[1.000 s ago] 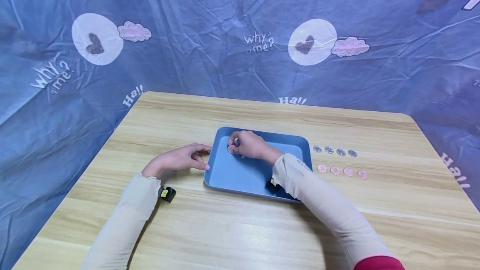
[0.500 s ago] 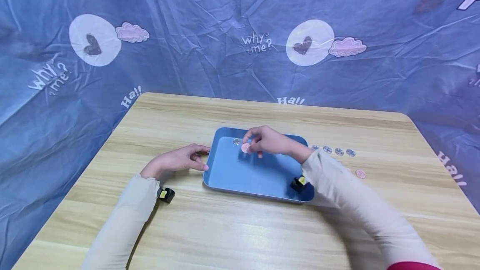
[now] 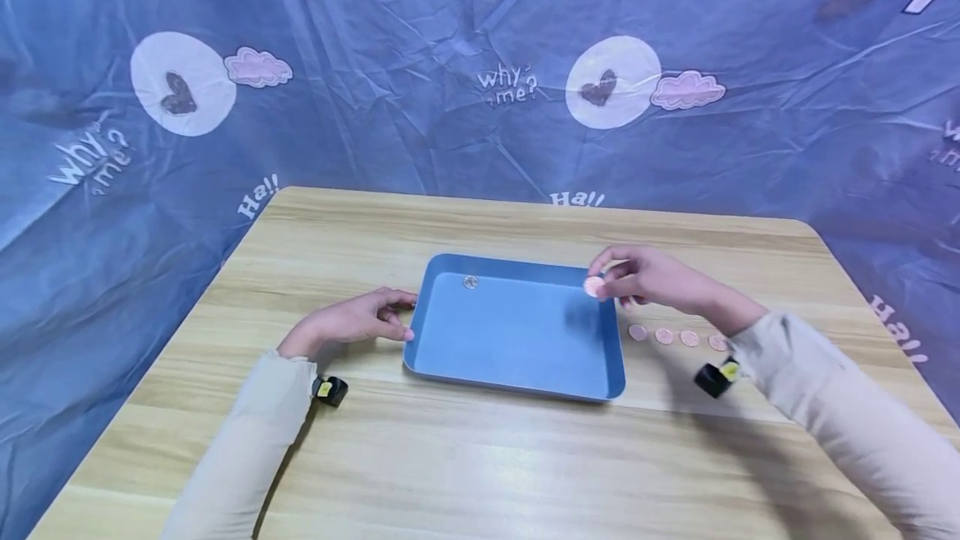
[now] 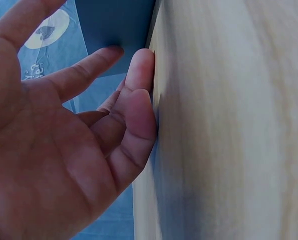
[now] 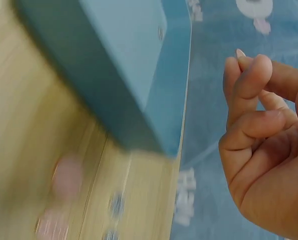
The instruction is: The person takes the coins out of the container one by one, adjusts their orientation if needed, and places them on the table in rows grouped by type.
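My right hand (image 3: 663,280) pinches a copper-coloured coin (image 3: 594,287) between thumb and fingertips, raised over the far right corner of the blue tray (image 3: 517,340). In the right wrist view only the edge of that coin (image 5: 240,53) peeks out past the fingertips. Inside the tray, near its far left corner, lies a silver coin (image 3: 470,282). My left hand (image 3: 356,323) rests at the tray's left side with its fingers loosely bent; in the left wrist view a fingertip (image 4: 113,52) touches the tray's outer wall.
Right of the tray several copper-coloured coins (image 3: 663,336) lie in a row on the wooden table (image 3: 480,465). Silver coins (image 5: 117,205) beside them show in the right wrist view, hidden behind the right hand in the head view. A blue printed cloth (image 3: 420,123) hangs behind.
My right hand has lifted the copper-coloured coin from the tray's far left part and carried it rightward to the right rim. The silver coin stays in the tray. My left hand keeps its place.
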Demonstrator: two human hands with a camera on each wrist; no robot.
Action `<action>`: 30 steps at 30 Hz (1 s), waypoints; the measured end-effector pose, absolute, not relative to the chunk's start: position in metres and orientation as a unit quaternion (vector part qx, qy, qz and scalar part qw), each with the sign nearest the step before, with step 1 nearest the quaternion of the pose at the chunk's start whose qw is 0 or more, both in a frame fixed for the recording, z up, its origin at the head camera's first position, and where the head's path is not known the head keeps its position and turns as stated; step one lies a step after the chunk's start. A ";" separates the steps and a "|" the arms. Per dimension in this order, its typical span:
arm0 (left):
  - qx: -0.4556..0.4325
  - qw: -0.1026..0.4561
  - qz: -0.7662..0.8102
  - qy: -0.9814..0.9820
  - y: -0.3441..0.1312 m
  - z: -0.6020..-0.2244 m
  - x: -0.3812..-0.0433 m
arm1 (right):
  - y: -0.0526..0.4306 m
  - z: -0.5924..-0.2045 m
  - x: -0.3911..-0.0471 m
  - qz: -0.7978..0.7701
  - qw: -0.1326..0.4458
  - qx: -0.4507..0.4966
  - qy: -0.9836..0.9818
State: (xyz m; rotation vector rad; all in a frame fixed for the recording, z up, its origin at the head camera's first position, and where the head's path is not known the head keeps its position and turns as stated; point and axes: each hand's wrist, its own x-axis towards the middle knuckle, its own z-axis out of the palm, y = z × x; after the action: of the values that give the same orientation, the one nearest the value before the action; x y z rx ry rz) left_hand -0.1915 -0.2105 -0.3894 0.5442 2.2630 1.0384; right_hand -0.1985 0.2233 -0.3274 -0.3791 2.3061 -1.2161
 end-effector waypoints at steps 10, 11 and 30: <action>0.201 0.286 0.389 0.852 -0.210 -0.387 -0.190 | 0.306 -0.327 -0.170 -0.441 0.192 -0.106 0.870; 0.202 0.286 0.389 0.852 -0.210 -0.387 -0.190 | 0.313 -0.329 -0.167 -0.446 0.187 -0.104 0.869; 0.199 0.293 0.396 0.848 -0.210 -0.388 -0.190 | 0.396 -0.364 -0.134 -0.452 0.202 -0.036 0.868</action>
State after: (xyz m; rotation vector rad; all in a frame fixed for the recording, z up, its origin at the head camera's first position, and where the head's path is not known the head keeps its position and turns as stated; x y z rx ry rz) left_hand -0.1904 -0.2096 -0.3883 0.5292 2.2580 1.0540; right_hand -0.1336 0.3963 -0.3640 -0.0992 2.4238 -1.2622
